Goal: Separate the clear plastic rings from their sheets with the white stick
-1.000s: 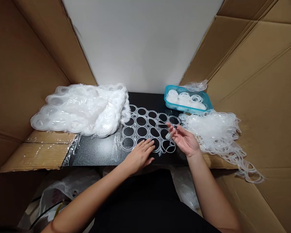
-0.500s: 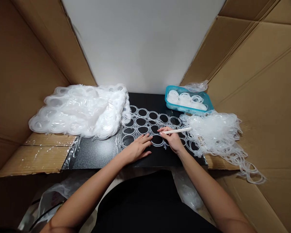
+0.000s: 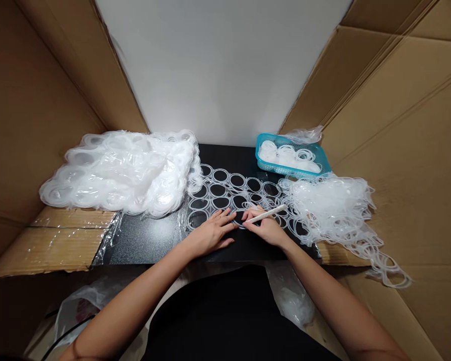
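At the frame's centre, the ring sheet point(image 3: 210, 197) could skew if the left hand point(image 3: 211, 233), spread flat on its lower edge, slips while the right hand point(image 3: 266, 229), pinching a white tool point(image 3: 272, 211), tugs.

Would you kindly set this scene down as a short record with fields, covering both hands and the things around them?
Surface: black tabletop
Middle: sheet of joined clear rings, lying flat
Left hand: palm down, fingers spread, at the sheet's near edge
Right hand: holding a slim white tool, tip down at the near row of rings
Left side: large white pile of ring sheets
Right side: tangled heap of clear plastic
Far right: blue basket with white rings inside
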Demonstrator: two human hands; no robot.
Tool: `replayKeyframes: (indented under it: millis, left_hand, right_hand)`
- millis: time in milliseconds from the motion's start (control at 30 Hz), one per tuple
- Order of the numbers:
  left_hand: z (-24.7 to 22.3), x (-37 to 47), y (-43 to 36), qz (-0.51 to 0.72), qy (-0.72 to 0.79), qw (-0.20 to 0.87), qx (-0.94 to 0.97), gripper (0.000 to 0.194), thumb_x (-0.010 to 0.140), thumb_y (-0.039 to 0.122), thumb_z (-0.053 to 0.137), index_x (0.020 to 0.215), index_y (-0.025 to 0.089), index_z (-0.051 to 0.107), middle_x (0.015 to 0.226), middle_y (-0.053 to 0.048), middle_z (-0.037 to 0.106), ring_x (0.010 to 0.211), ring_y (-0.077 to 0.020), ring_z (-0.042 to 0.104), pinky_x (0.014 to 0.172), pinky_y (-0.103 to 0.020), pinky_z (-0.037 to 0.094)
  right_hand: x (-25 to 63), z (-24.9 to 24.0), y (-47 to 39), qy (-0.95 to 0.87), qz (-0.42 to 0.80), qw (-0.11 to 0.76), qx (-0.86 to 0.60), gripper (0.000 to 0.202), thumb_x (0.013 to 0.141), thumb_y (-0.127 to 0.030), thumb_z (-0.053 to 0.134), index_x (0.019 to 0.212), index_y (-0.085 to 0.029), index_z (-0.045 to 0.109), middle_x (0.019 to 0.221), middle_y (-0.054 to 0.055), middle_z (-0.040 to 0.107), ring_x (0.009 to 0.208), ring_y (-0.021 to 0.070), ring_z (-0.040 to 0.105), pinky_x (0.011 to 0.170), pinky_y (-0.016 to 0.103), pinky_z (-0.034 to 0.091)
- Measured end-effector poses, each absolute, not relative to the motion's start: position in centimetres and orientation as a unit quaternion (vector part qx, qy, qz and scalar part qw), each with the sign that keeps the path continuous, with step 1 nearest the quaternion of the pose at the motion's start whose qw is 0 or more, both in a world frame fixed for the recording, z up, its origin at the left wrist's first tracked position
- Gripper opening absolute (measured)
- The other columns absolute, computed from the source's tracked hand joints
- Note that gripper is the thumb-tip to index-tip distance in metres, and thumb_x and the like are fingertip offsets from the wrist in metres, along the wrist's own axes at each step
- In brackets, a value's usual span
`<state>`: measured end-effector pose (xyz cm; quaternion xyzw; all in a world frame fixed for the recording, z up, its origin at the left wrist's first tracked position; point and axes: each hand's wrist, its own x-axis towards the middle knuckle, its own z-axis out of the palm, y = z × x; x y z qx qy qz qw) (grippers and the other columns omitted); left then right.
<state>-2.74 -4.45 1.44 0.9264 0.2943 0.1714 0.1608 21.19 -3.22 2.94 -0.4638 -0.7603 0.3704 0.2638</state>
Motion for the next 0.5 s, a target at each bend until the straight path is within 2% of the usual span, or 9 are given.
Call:
replayKeyframes:
  millis: [233, 333, 433, 500]
  left_hand:
    - [1.6, -2.6, -4.6, 0.173, 0.302, 0.162, 0.923, 0.042, 0.092, 0.028, 0.063, 0.133, 0.019, 0.057, 0.152, -0.014, 0.045, 0.147, -0.03, 0.03, 0.121, -0.051, 0.027]
    - [2.0, -2.6, -4.7, 0.163, 0.308, 0.159, 0.924, 0.042, 0.092, 0.027, 0.063, 0.133, 0.019, 0.058, 0.152, -0.014, 0.045, 0.147, -0.0297, 0.031, 0.121, -0.051, 0.027]
    - [2.5, -2.6, -4.8, 0.156, 0.31, 0.159, 0.924, 0.038, 0.092, 0.025, 0.062, 0.129, 0.019, 0.06, 0.156, -0.015, 0.038, 0.147, -0.03, 0.031, 0.121, -0.05, 0.027]
    - [2.8, -2.7, -4.9, 0.151, 0.305, 0.162, 0.926, 0.038, 0.092, 0.024, 0.062, 0.129, 0.019, 0.061, 0.16, -0.017, 0.029, 0.148, -0.0309, 0.029, 0.12, -0.05, 0.028]
  right_hand:
    - [20.5, 3.0, -4.0, -0.778, 0.322, 0.265, -0.47, 0.018, 0.089, -0.028, 0.057, 0.071, -0.024, 0.055, 0.091, 0.003, 0.064, 0.095, 0.024, 0.053, 0.092, 0.042, 0.041]
    - [19.7, 2.4, -5.0, -0.809, 0.265, 0.266, -0.452, 0.014, 0.092, -0.023, 0.052, 0.082, -0.025, 0.061, 0.091, 0.006, 0.064, 0.094, 0.026, 0.054, 0.089, 0.044, 0.043]
    - [19.7, 2.0, -5.2, -0.822, 0.223, 0.284, -0.44, 0.017, 0.093, -0.023, 0.05, 0.094, -0.026, 0.067, 0.093, 0.01, 0.065, 0.095, 0.0286, 0.056, 0.09, 0.046, 0.044]
    - [20.7, 2.3, -4.4, -0.784, 0.199, 0.343, -0.478, 0.016, 0.093, -0.026, 0.052, 0.095, -0.026, 0.068, 0.096, 0.01, 0.067, 0.097, 0.0289, 0.057, 0.093, 0.046, 0.044]
